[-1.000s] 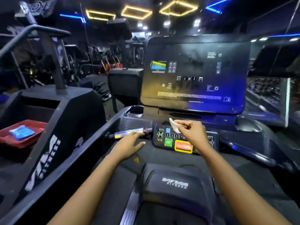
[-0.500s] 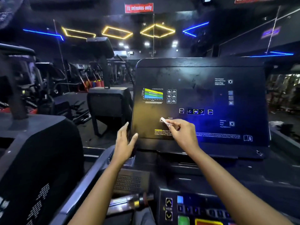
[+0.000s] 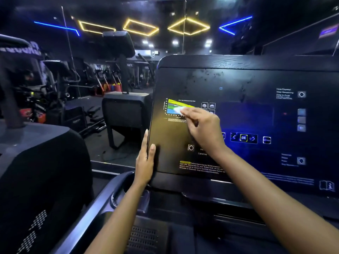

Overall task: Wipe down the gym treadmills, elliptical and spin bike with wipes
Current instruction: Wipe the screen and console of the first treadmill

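Note:
A large dark treadmill console panel [image 3: 247, 85] fills the right half of the view, smeared with streaks near its top. My right hand [image 3: 202, 126] presses a small white wipe [image 3: 177, 110] against the coloured chart on the panel's left part. My left hand [image 3: 145, 162] grips the panel's left edge, thumb on the front face and fingers behind. Below the panel lies the treadmill's dark dash with a cup recess [image 3: 126, 187] and a speaker grille [image 3: 142, 239].
A neighbouring black machine housing [image 3: 42, 171] stands close on the left. Another console on a post [image 3: 119, 44] and its black base [image 3: 126, 110] stand ahead. Further gym machines and red items line the dim back. Yellow and blue lights hang on the ceiling.
The view has lifted and closed in on the panel. My right hand carried the wipe up from the button pad to the chart. My left hand rose from the dash and took the panel's edge.

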Motion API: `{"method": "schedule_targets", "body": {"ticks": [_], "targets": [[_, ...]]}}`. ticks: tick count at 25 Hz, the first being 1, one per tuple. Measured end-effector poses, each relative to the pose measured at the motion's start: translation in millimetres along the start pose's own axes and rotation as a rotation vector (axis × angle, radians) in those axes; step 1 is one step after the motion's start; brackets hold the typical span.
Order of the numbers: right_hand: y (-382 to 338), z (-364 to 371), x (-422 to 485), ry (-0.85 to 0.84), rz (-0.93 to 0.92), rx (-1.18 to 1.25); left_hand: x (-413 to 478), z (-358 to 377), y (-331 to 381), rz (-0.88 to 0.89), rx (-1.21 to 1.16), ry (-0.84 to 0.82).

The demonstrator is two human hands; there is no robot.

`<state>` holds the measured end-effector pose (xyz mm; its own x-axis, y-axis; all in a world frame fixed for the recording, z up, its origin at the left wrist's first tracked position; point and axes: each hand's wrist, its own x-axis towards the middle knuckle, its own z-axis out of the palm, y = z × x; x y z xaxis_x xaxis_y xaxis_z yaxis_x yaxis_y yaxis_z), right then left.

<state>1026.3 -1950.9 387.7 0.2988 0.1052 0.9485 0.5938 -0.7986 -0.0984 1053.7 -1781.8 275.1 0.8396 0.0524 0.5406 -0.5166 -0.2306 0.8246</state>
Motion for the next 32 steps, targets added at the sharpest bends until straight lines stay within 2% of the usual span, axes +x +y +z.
{"method": "schedule_targets", "body": {"ticks": [2, 6, 13, 16, 20, 23, 25, 27, 32], "targets": [[4.6, 19.0, 3.2, -0.036, -0.121, -0.096, 0.7, -1.3, -2.1, 0.026, -0.057, 0.0], [-0.4, 39.8, -31.8, -0.218, -0.287, -0.25, 1.3, -0.4, -8.8, 0.036, -0.141, -0.035], [-23.5, 23.5, -135.3, -0.468, -0.318, -0.276, 2.6, -1.6, -15.2, 0.075, -0.147, -0.075], [-15.4, 11.3, -121.8, -0.404, -0.316, -0.248, 2.1, -1.2, -17.0, 0.087, -0.164, -0.074], [6.6, 15.1, -46.6, -0.203, -0.121, -0.349, 2.7, -1.6, -17.5, 0.079, -0.172, -0.101], [1.3, 23.1, -61.3, -0.257, -0.094, -0.369, 4.6, -6.4, -17.1, 0.054, -0.192, -0.156], [-9.7, 20.7, -90.1, -0.327, -0.198, -0.373, 13.5, -9.3, -13.2, 0.058, -0.212, -0.179], [-14.2, 18.5, -88.7, -0.33, -0.273, -0.341, 30.0, -11.5, -2.9, 0.037, -0.245, -0.193], [-4.0, 33.6, 30.6, -0.02, -0.226, -0.255, 82.0, -8.1, 29.4, 0.049, -0.246, -0.192]]}}
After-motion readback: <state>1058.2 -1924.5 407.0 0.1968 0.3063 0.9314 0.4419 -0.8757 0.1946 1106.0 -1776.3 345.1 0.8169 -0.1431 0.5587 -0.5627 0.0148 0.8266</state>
